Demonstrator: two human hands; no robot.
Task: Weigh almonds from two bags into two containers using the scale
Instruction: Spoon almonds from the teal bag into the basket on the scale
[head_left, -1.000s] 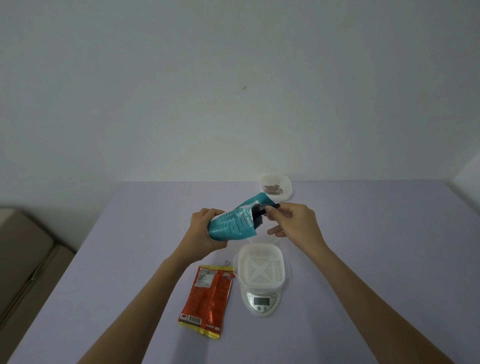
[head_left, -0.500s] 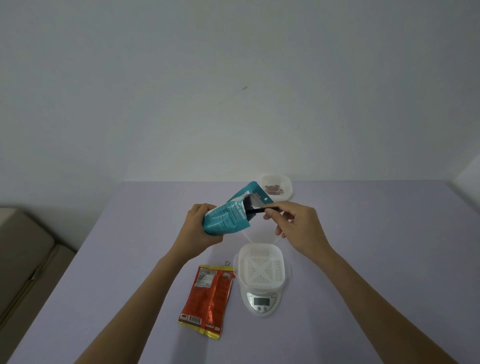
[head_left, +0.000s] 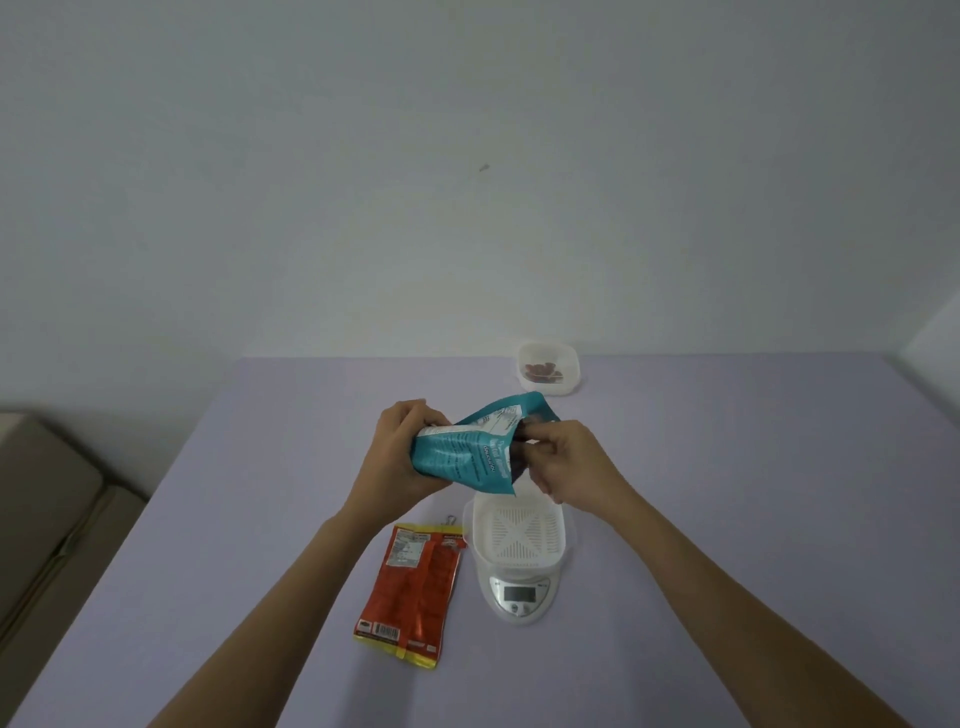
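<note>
Bag (head_left: 467, 457) has tipped toward container (head_left: 519, 530) on scale (head_left: 519, 597); left hand (head_left: 395, 457) grips its base, right hand (head_left: 571, 467) pinches its mouth; pouring looks next.

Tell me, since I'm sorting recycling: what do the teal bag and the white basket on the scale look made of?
Teal bag: likely flexible plastic film, slightly glossy; it creases where held. White basket: seemingly rigid matte plastic, with moulded slots.
</note>
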